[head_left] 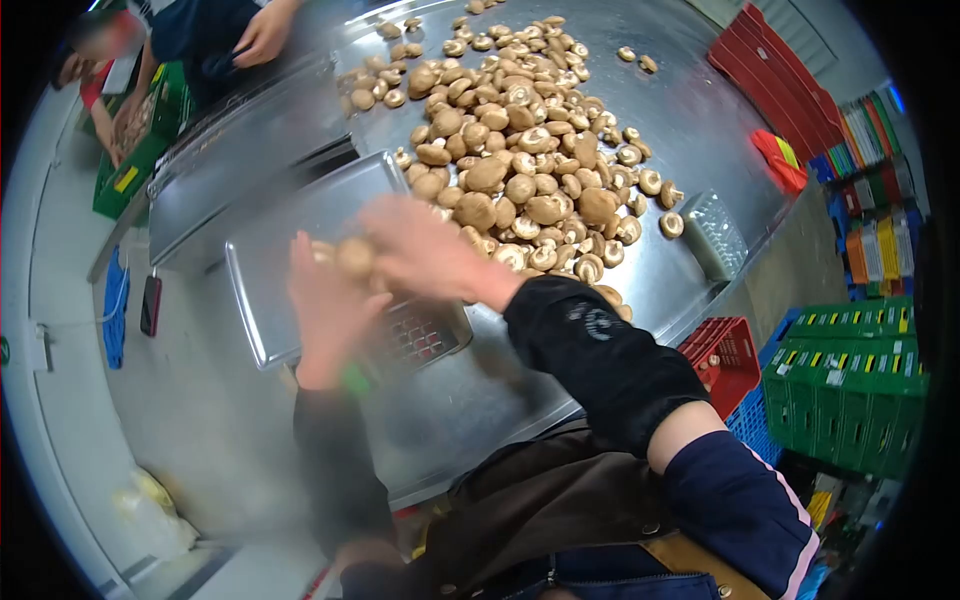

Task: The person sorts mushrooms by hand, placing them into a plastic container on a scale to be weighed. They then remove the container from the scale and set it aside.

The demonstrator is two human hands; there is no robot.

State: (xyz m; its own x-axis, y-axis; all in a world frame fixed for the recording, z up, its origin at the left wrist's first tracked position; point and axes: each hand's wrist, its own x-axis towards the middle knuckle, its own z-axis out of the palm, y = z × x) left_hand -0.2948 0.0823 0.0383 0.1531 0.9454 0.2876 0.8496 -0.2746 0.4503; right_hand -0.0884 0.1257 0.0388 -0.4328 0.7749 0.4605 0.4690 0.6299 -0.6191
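Both of my hands are over the metal tray (252,290) of a scale, blurred by motion. A few brown mushrooms (354,257) lie between them. My left hand (330,310) is upright on the left side of these mushrooms, its fingers pointing up the view and its thumb toward my right hand. My right hand (415,250) reaches in from the right, its fingers around the other side of the mushrooms. Below the hands the scale's keypad (420,335) shows. Right of the tray, a large heap of brown mushrooms (530,150) covers the steel table (690,110).
A clear plastic container (713,237) lies at the table's right. Red crates (775,75) and green crates (850,390) stand farther right; a red basket (722,365) sits below the edge. Another person's hand (265,35) is at the top left, near a phone (151,306) lower down.
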